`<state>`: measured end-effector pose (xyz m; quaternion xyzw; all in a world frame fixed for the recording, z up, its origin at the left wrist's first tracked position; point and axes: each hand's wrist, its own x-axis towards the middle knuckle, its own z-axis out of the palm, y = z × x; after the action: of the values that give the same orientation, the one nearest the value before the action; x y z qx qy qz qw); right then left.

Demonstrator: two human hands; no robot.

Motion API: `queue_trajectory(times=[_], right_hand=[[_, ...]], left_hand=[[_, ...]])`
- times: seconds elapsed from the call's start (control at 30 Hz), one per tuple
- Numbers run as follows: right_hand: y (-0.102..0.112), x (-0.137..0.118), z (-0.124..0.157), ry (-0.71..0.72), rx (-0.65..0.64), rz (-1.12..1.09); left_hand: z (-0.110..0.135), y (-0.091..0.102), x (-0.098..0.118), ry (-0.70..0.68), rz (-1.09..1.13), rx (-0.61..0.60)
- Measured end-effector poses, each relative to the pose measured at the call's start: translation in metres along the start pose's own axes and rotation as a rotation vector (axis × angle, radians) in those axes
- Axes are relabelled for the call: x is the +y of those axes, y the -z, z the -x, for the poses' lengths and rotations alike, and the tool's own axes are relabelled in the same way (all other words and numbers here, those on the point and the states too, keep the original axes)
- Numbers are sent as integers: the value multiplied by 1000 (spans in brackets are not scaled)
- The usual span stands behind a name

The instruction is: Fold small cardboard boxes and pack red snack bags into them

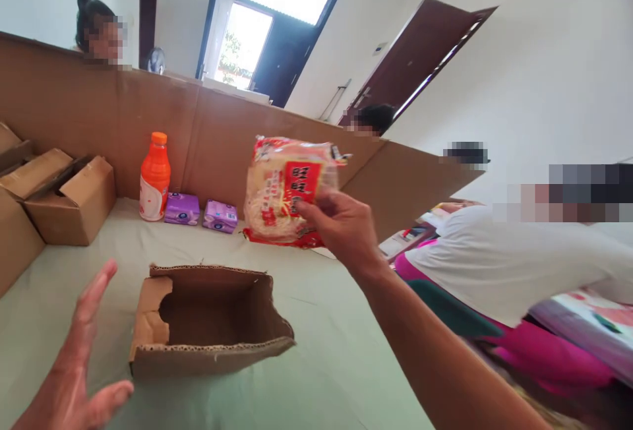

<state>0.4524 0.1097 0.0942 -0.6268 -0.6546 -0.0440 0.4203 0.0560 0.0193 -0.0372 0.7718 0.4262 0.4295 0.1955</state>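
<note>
My right hand (346,225) grips a red-and-clear plastic packet of pale noodle-like food (270,196) by its right side, holding it up above the far part of the table. An open-topped cardboard box (212,359) with ragged cut edges stands on the table below and left of the packet; no contents show inside it. To the left of this box is my left hand (79,351), fingers stretched and thumb apart, touching nothing that I can see. Behind the box stand an orange bottle (155,176) and two purple tissue packs (182,208).
More cardboard boxes (74,212) stand at the left. A tall cardboard partition (222,113) runs along the table's back. Pale green cloth covers the table (336,351). A person in a white top (475,252) leans at the right; other heads show beyond the partition.
</note>
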Motion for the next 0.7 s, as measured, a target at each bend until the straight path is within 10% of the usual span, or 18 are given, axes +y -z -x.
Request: queue_trajectory(times=[0.2,0.47,0.7], right_hand=[[27,-62,61,120,332,-326],[9,-52,101,748,-149,14],[-1,-72,94,665,-787,376]], left_hand=[[-50,3,68,-487,-320,-295],[-45,6,59,-463,-584,-205],[-15,12,46,-389,-515,-114]])
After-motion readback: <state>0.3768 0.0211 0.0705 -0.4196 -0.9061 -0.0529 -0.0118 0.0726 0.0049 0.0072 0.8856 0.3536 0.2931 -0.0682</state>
